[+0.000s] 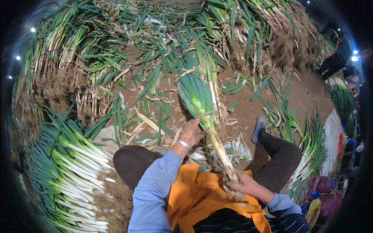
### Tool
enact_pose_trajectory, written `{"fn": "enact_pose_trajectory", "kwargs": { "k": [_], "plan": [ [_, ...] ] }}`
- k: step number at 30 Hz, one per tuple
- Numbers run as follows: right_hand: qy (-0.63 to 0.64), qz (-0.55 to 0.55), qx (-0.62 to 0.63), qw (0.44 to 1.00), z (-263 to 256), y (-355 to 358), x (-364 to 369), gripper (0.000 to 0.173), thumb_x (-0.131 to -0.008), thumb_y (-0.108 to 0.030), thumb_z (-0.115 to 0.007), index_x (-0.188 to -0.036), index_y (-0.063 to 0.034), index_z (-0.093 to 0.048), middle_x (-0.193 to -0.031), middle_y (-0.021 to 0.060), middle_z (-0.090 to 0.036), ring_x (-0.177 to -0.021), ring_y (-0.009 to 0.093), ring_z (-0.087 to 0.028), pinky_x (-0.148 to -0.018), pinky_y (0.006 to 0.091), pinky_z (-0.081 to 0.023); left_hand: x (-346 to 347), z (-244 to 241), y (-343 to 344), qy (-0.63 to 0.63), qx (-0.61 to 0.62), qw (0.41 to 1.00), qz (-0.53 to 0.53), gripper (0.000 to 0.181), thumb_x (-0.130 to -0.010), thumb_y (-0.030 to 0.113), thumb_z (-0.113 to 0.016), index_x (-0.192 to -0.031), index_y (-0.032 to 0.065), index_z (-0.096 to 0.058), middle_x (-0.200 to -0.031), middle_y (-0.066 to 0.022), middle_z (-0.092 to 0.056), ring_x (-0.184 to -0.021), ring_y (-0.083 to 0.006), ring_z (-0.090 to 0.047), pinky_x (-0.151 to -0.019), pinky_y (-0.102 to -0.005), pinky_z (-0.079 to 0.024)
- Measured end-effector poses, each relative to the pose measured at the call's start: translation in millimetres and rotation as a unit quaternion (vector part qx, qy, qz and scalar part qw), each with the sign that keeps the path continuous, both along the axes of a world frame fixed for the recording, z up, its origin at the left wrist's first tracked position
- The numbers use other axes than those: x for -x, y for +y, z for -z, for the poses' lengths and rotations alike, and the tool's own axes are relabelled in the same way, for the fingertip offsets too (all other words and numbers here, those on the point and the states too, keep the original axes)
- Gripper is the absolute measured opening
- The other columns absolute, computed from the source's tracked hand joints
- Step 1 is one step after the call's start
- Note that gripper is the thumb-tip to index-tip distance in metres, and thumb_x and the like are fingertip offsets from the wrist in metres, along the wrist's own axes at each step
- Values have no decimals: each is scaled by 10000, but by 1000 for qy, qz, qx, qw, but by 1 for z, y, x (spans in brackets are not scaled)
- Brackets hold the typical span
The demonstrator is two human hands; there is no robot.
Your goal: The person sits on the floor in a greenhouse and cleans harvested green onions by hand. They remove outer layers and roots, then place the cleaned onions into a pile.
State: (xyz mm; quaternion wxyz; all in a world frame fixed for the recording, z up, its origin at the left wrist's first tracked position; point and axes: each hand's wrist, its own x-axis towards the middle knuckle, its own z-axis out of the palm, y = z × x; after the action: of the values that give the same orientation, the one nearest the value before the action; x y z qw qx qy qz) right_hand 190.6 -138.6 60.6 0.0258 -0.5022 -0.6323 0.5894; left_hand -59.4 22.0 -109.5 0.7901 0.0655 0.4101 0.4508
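One thick leek or large green onion [220, 148] lies diagonally between my hands, its green leaves pointing away from me and its rooted end near my lap. My left hand [191, 132] is at the leaf base, its fingertips on a dry outer leaf; how firmly it grips is hard to tell. My right hand [243, 183] is closed around the lower white stalk just above the roots. A loose strip of peel hangs beside the root end. Below the stalk is an orange apron [189, 198] over my lap.
Cleaned white-stalked onions [84, 174] are heaped at my left. Unpeeled bundles with brown roots [58, 78] stand at the far left, more [288, 40] at the far right. Leaf scraps [151, 116] litter the soil. Thin green onions [311, 151] lie beyond my right knee; another person [335, 62] is farther right.
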Motion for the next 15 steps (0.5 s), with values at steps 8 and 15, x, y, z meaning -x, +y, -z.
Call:
{"fn": "enact_pose_trajectory", "kwargs": {
  "k": [8,15],
  "plan": [
    [-76,7,-224,972,38,-5,-48,541,-822,-208,-644,-1252,16,-403,-888,269,-609,-830,430,-605,-715,471,-474,-3,-140,-14,-22,-103,994,22,289,-896,49,-538,-1173,134,-531,-1105,-20,-537,-1033,-184,-546,-901,-463,-499],
    [-47,89,-357,929,71,43,-28,475,-805,-148,-651,-1225,-30,-462,-1008,264,-585,-947,434,-567,-770,462,-459,27,-183,-29,66,-258,964,-20,387,-751,-141,-594,-1064,75,-518,-1015,-9,-445,-949,-141,-529,-866,-406,-548]
  ]
}}
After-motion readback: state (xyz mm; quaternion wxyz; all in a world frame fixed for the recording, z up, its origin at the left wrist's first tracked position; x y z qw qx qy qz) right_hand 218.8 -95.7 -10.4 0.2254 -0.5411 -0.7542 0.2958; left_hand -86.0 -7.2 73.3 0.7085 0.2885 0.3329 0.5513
